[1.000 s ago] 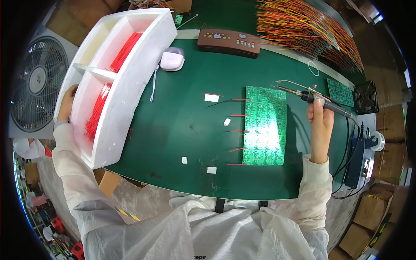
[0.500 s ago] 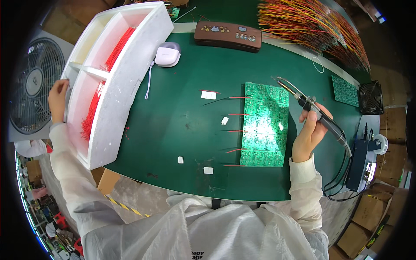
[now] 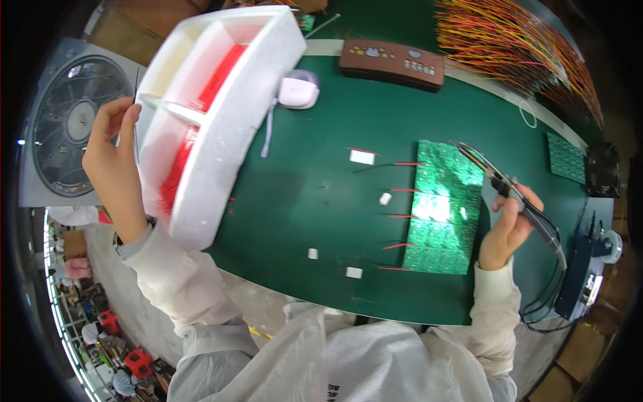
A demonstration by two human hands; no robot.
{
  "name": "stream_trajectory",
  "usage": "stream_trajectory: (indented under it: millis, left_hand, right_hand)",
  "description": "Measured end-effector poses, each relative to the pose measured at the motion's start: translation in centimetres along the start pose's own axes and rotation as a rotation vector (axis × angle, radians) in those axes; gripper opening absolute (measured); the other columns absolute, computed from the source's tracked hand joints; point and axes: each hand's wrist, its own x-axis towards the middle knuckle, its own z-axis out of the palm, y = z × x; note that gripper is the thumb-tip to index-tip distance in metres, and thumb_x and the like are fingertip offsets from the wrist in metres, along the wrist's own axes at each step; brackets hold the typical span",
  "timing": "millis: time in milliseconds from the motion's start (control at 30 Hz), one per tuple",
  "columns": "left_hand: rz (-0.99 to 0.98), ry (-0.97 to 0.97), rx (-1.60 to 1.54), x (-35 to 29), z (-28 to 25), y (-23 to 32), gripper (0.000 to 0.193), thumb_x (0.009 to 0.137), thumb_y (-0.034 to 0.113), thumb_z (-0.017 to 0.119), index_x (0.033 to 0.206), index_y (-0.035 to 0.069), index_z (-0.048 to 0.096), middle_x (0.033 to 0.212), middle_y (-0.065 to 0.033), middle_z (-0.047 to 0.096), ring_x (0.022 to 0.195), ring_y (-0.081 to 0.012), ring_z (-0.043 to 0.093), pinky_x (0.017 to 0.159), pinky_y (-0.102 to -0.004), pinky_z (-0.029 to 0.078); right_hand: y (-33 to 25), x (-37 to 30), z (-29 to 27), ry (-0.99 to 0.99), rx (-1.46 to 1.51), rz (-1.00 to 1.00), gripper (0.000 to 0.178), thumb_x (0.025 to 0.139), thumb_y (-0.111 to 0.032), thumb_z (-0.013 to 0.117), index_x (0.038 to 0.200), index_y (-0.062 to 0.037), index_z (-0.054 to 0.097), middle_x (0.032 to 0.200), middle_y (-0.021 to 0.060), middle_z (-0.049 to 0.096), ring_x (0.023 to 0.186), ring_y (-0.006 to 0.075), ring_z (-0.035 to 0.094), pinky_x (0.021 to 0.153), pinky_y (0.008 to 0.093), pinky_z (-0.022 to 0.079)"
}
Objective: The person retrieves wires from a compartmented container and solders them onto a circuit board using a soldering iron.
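My left hand (image 3: 114, 157) is raised by the left wall of a white foam box (image 3: 231, 144), thumb and fingers pinched on a thin dark wire (image 3: 138, 79). Red wires (image 3: 175, 171) fill two of the box's compartments. On the right, my right hand (image 3: 507, 231) grips a soldering iron (image 3: 501, 184) with a thin guide tube along it. Its tip reaches over the top of a green circuit board panel (image 3: 439, 251). Several short red wires (image 3: 405, 190) stick out from the panel's left edge; a dark wire (image 3: 375, 167) lies beside the top one.
Small white pieces (image 3: 362, 157) lie on the green mat. Behind are a lilac case (image 3: 299, 90), a brown pencil case (image 3: 392, 65) and a wire bundle (image 3: 516, 50). A fan (image 3: 82, 120) stands left; a small black fan (image 3: 603, 169) and blue soldering unit (image 3: 577, 278) stand right.
My left hand has come up from behind the foam box's left wall, now showing a thin dark wire. The view has shifted, moving the table rightward. My right hand still holds the iron.
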Motion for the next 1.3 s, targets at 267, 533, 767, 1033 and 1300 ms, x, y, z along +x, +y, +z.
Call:
stream_trajectory:
  millis: [267, 533, 767, 1033, 1300]
  left_hand:
    - [-0.237, -0.478, 0.270, 1.7, -0.9, -19.1, 0.010, 0.071, 0.010, 0.060, 0.075, 0.001, 0.061, 0.068, -0.0102, 0.062, 0.065, -0.0168, 0.061, 0.061, -0.0268, 0.045]
    - [-0.184, -0.257, 0.009, 1.0, -2.3, -9.0, 0.013, 0.075, 0.005, 0.058, 0.084, -0.004, 0.057, 0.078, -0.0093, 0.062, 0.070, -0.0132, 0.058, 0.068, -0.0236, 0.044]
    - [-0.150, -0.572, -0.800, -7.3, 1.8, 10.6, 0.027, 0.072, -0.010, 0.054, 0.097, 0.000, 0.053, 0.088, -0.0074, 0.056, 0.080, -0.0136, 0.058, 0.072, -0.0242, 0.045]
    - [-0.371, -0.864, -1.261, -11.5, 10.5, 16.4, 0.009, 0.084, -0.002, 0.039, 0.092, -0.001, 0.044, 0.083, -0.0069, 0.052, 0.073, -0.0113, 0.053, 0.065, -0.0231, 0.043]
    - [0.106, -0.582, -0.829, -12.8, 12.2, 15.9, 0.007, 0.080, -0.002, 0.044, 0.082, 0.001, 0.049, 0.075, -0.0076, 0.052, 0.066, -0.0165, 0.047, 0.062, -0.0270, 0.038]
  right_hand:
    - [0.0, -0.1, -0.1, -0.069, 0.034, -0.023, 0.023, 0.084, -0.012, 0.047, 0.103, -0.0008, 0.040, 0.086, 0.0074, 0.044, 0.065, 0.0089, 0.042, 0.059, 0.0200, 0.036]
    - [-0.2, 0.0, -0.8, -0.052, -0.012, 0.018, 0.023, 0.085, -0.012, 0.046, 0.104, -0.0010, 0.040, 0.085, 0.0066, 0.046, 0.066, 0.0090, 0.043, 0.059, 0.0202, 0.037]
    - [-0.3, -0.4, 0.0, -0.081, -0.054, 0.042, 0.023, 0.083, -0.007, 0.048, 0.104, -0.0014, 0.040, 0.082, 0.0053, 0.045, 0.067, 0.0092, 0.043, 0.064, 0.0215, 0.037]
    - [-0.1, -0.2, -0.8, -0.070, -0.160, -0.001, 0.027, 0.082, -0.011, 0.054, 0.102, -0.0005, 0.040, 0.082, 0.0060, 0.045, 0.068, 0.0094, 0.042, 0.065, 0.0211, 0.035]
    - [-0.1, -0.3, -1.1, -0.071, -0.177, 0.008, 0.027, 0.080, -0.006, 0.053, 0.102, -0.0001, 0.039, 0.087, 0.0093, 0.045, 0.075, 0.0125, 0.042, 0.070, 0.0241, 0.035]
